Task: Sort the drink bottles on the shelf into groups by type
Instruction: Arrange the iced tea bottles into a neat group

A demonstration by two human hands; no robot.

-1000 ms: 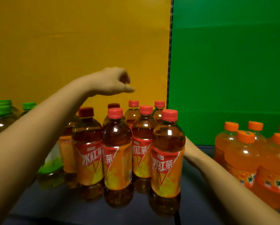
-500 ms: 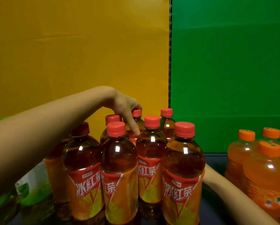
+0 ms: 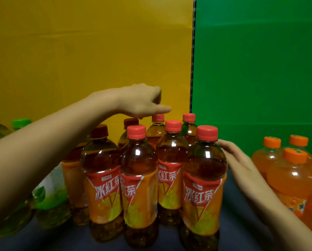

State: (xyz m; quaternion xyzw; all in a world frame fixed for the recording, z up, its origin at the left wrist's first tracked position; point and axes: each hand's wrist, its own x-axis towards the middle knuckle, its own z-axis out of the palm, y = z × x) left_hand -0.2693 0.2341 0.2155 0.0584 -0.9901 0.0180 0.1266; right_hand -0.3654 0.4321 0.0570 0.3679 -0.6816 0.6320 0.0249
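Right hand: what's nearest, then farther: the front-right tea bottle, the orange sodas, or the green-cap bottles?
From the right hand:
1. Front-right tea bottle, just left of it.
2. Orange sodas, to its right.
3. Green-cap bottles, far left.

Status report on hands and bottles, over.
Left hand open, hovering over rear red caps. Right hand open beside front-right red-capped brown tea bottle. Orange-capped soda bottles right, green-capped bottles left; nothing in the way.

Black seam (image 3: 192, 69) runs vertically, dashed-looking along its upper part. Yellow panel (image 3: 79, 51) fills everything left of the seam, with faint horizontal creases across it. Green panel (image 3: 260, 60) fills everything right of the seam, butting up against it.
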